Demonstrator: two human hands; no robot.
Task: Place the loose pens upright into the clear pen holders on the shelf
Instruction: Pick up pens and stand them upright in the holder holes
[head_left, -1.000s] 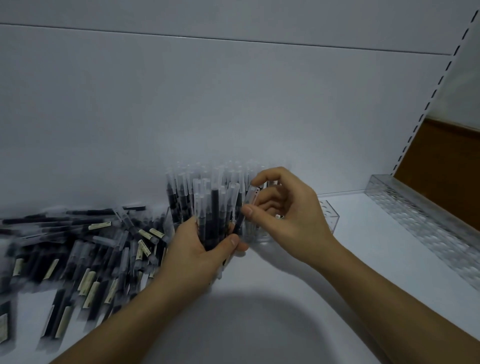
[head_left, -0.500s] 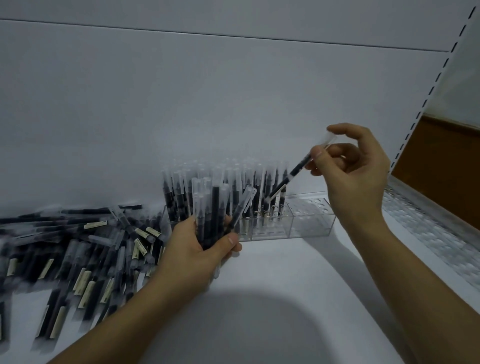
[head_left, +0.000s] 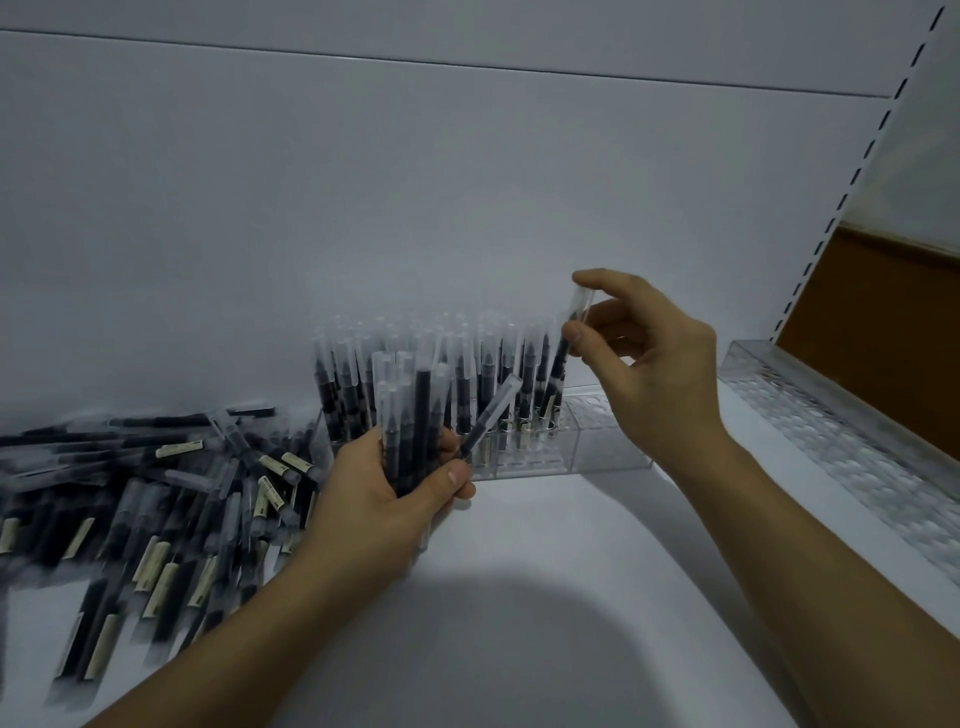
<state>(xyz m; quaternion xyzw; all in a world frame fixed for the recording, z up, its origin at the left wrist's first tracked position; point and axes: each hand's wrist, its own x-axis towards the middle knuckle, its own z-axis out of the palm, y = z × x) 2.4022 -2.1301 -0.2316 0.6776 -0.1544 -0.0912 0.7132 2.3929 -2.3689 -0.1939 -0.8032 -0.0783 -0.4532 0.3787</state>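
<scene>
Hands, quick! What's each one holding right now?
Left hand: grips a bundle of pens, held upright.
Right hand: pinches a single pen near its clear cap.

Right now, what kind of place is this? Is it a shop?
Probably a shop shelf being stocked: a slotted upright for adjustable shelves, a clear pen holder holding identical pens, and a pile of loose labelled pens beside it.
</scene>
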